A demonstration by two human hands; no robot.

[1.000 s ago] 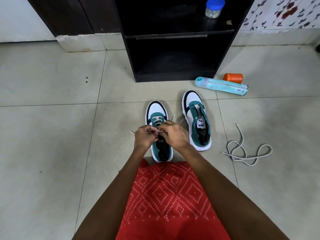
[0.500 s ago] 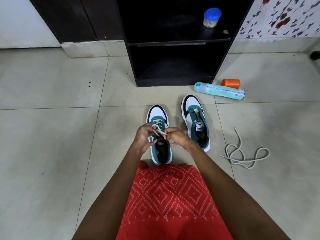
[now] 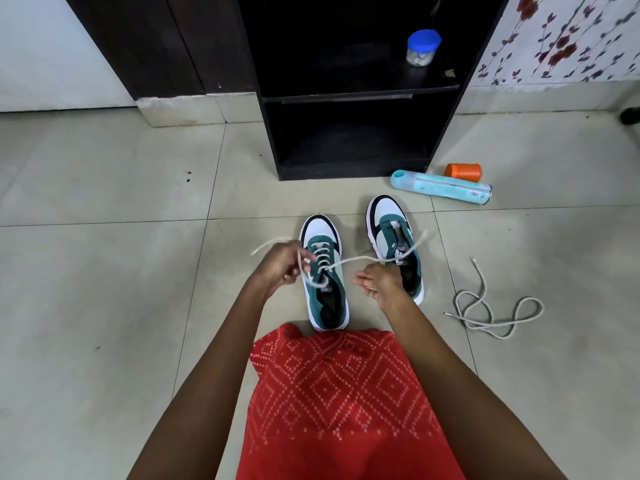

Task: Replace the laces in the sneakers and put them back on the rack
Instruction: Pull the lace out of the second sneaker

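Two teal, white and black sneakers stand on the floor tiles. The left sneaker (image 3: 325, 289) has a pale lace (image 3: 349, 262) threaded through several eyelets. My left hand (image 3: 280, 263) grips one end of that lace, pulled out to the left. My right hand (image 3: 379, 284) holds the other end, stretched out to the right over the right sneaker (image 3: 394, 237), which has no lace. A loose pale lace (image 3: 491, 306) lies coiled on the floor to the right. The dark rack (image 3: 349, 98) stands just beyond the sneakers.
A light blue bottle (image 3: 441, 187) lies on its side beside the rack, with an orange cup (image 3: 463, 172) behind it. A blue-lidded jar (image 3: 422, 48) sits on the rack's shelf. My red patterned garment (image 3: 339, 403) covers my lap below.
My hands have moved apart from above the left sneaker's tongue, drawing both lace ends outward and taut. The camera has come closer.
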